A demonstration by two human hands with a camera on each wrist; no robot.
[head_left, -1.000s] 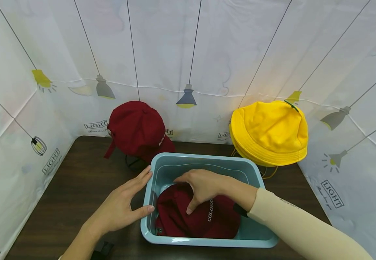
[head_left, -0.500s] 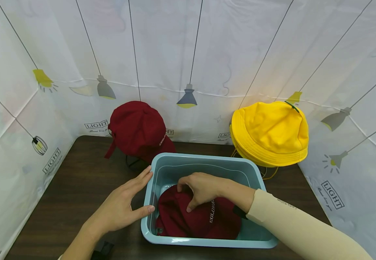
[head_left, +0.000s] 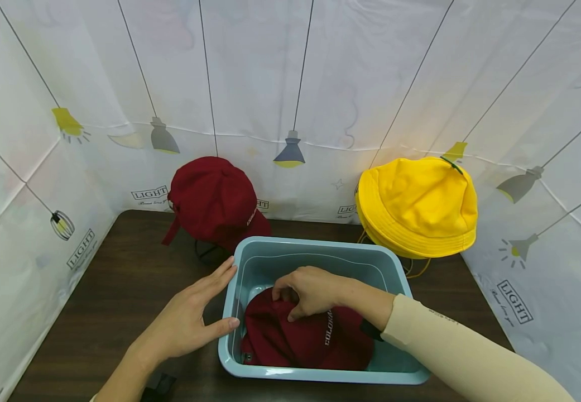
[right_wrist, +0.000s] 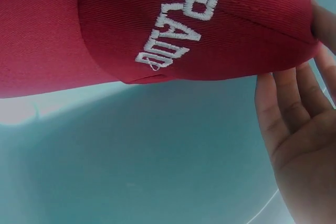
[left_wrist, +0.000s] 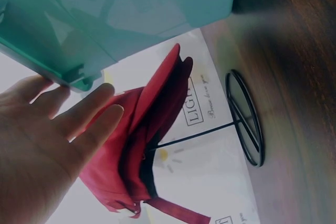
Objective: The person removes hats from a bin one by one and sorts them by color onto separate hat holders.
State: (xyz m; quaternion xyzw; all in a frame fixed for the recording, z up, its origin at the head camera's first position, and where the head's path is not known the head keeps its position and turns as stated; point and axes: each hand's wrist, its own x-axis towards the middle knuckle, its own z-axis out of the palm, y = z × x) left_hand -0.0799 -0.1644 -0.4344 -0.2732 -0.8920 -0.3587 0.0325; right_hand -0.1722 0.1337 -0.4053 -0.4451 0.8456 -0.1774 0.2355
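Observation:
A dark red baseball cap (head_left: 300,346) with white lettering lies in a light blue plastic basin (head_left: 320,376). My right hand (head_left: 315,291) reaches into the basin and grips the cap's crown, thumb on the near side and fingers curled on the far side. In the right wrist view the cap (right_wrist: 210,30) sits between the thumb and fingers (right_wrist: 289,98). My left hand (head_left: 190,312) has straight, spread fingers at the basin's left rim. In the left wrist view its fingertips are by the basin wall (left_wrist: 131,14).
Behind the basin on the left, another dark red cap (head_left: 212,198) hangs on a black wire stand (left_wrist: 245,119). A yellow bucket hat (head_left: 418,204) with a cord stands at the back right. The dark wooden table (head_left: 104,301) meets a printed white curtain (head_left: 245,67).
My right hand's fingers have curled inward and closed on the cap's crown, drawing nearer the thumb. The left hand has stayed at the basin's rim.

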